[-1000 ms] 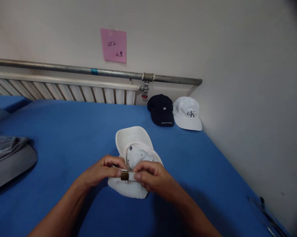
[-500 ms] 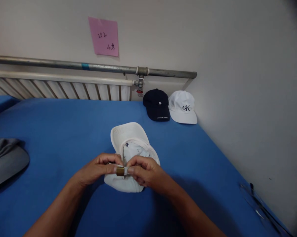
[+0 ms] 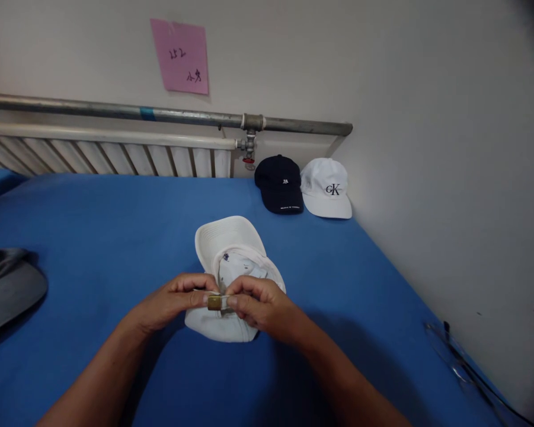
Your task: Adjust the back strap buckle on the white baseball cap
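Note:
A white cap (image 3: 229,240) lies upside down on the blue tabletop (image 3: 115,225), its brim pointing away from me. My left hand (image 3: 171,302) and my right hand (image 3: 260,305) meet at the cap's near edge. Both pinch the cap's back strap, with a small brass buckle (image 3: 214,303) showing between the fingertips. The near part of the cap is hidden under my fingers.
A dark navy cap (image 3: 280,184) and a white cap with letters (image 3: 326,188) sit by the far wall corner. A grey cap (image 3: 6,284) lies at the left edge. A radiator (image 3: 115,155) and pipe (image 3: 160,112) run along the wall, under a pink note (image 3: 180,56). A clear bag (image 3: 462,367) lies at the right.
My hands have drawn closer together on the strap, the right fingers now nearly touching the buckle. The view has shifted slightly rightwards and downwards.

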